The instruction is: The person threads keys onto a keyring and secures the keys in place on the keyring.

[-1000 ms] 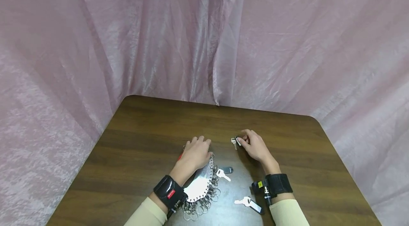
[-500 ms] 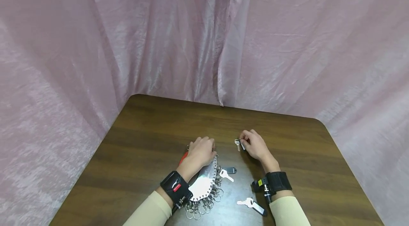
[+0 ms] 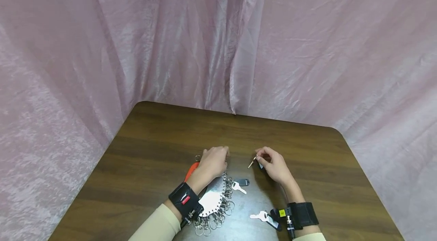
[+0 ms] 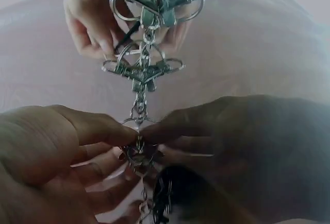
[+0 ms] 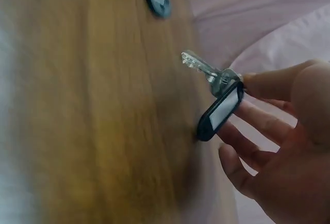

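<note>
Over the far part of the metal plate (image 3: 211,200), here's the left hand (image 3: 213,161), holding its station, fingertips pinching one of the metal rings (image 4: 139,72) along the plate's edge. Off to the right of the plate, level with its far end, the right hand (image 3: 273,165) has the action: thumb and finger pinch the held key (image 5: 206,72) by its head, the other fingers loosely bent, and the dark held tag (image 5: 221,112) hangs with it, white label showing!

And there's the change: half a second ago that key hung beside the fingers, blade down; now it slants toward the plate, nearly edge-on from above, and the right hand has drawn a little nearer the person. What does it mean? My reading: the key is being turned in the grip, with the plate kept steady meanwhile, and it's well apart from the plate's rings, so nothing joined there yet.

Moving outward, the orange handle (image 3: 192,170) shows at the plate's left. Just right of the plate lies a second key (image 3: 239,187) with its tag (image 3: 243,182); whether it touches the rings, I can't tell. Farther right of the plate and nearer the person, a third key (image 3: 261,216) rests on the surface (image 3: 170,138), its own tag partly behind the wrist gear
</note>
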`<state>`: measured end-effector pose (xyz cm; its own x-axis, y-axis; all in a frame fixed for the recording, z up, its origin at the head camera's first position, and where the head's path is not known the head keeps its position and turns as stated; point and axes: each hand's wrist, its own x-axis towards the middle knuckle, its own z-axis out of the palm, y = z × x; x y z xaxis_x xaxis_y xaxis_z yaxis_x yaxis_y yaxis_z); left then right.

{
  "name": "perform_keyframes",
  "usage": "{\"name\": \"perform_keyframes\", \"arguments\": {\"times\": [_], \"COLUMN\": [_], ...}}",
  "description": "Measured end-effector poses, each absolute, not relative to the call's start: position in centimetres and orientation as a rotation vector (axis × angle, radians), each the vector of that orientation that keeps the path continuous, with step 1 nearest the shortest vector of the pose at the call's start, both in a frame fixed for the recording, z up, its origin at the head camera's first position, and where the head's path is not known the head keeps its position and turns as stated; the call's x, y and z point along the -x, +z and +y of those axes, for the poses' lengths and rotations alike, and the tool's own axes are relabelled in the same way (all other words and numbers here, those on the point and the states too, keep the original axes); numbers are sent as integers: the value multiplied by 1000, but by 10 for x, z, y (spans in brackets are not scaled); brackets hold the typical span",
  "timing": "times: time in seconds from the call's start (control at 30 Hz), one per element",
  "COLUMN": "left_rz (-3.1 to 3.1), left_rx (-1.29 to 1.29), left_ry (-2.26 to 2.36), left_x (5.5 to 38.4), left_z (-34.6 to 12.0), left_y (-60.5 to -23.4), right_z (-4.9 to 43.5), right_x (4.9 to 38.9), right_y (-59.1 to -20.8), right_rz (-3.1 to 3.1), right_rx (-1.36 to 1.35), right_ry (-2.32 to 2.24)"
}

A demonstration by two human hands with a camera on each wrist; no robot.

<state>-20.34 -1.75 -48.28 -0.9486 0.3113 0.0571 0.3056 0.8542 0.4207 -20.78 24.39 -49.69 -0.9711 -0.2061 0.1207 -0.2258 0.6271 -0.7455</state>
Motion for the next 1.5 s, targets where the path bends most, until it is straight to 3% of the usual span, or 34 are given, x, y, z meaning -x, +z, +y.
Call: {"name": "perform_keyframes", "arguments": {"times": [0.23,0.4,0.67,1.2,1.5], "left_rz": [3069,3028,2961,3070,3007], "left_rx": [-571,-512,-461,-613,-507], "left_ry": [861,913,814,757,1027], "left_x": [200,198,184,183,177], "left_z": [-42,-54,-65,-76,-80], "left_y": [-474,-472,-472,-486,-478], "right_z": [241,229,199,162,149], "right_x": [181,172,164,151,147], "right_y": [-473,-461,-478,-485,-493], "right_rz": [-2590,-2330,-1960,-1885,-1975], "right_rx": [-286,-33,285,231,218], "right_ry": [1705,2057,2514,2581,2595]}}
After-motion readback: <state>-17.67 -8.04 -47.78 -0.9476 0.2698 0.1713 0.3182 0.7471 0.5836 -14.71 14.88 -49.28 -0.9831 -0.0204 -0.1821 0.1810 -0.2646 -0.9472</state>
